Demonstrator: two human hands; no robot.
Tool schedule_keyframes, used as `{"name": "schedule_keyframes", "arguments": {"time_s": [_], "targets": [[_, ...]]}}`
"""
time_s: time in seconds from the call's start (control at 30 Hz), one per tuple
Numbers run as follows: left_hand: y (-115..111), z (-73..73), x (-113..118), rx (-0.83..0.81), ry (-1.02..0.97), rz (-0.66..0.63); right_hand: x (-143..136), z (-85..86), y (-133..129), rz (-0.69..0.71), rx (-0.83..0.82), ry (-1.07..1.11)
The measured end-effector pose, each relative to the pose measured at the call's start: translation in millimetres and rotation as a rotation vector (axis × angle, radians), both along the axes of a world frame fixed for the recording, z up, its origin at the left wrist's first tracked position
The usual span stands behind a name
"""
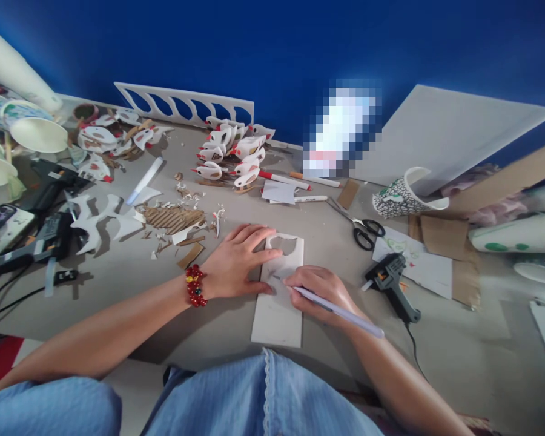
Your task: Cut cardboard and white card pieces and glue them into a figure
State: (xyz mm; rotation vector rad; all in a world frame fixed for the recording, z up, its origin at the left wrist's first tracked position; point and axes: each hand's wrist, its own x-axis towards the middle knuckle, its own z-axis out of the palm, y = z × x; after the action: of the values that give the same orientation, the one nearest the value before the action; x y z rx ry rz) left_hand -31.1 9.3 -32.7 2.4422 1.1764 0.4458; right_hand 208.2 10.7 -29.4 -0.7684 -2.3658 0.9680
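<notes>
A white foam board strip [278, 315] lies on the grey floor in front of my knees, with a shape cut out of its far end. My left hand [236, 260] presses flat on the strip's left side, fingers spread; a red bead bracelet [195, 286] sits on that wrist. My right hand [320, 290] grips a thin white craft knife [340, 312], its tip touching the strip near the middle.
A black glue gun [393, 284] and black scissors [366, 230] lie to the right. Painted white bird cutouts [234, 154] cluster at the back, markers [295, 181] beside them. Paper cups [402, 197], cardboard scraps [172, 218], white offcuts [102, 221] and a phone [2, 221] surround the spot.
</notes>
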Motion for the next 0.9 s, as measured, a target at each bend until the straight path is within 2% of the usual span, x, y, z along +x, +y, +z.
{"name": "schedule_keyframes", "arguments": {"time_s": [0.53,0.9], "targets": [[1.2,-2.0,-2.4,0.001,0.014,-0.024,9.9,-0.8,8.8,0.098,-0.117,-0.086],[1.7,-3.0,-3.1,0.008,-0.003,-0.035,13.4,-3.8,12.9,0.141,-0.17,-0.053]]}}
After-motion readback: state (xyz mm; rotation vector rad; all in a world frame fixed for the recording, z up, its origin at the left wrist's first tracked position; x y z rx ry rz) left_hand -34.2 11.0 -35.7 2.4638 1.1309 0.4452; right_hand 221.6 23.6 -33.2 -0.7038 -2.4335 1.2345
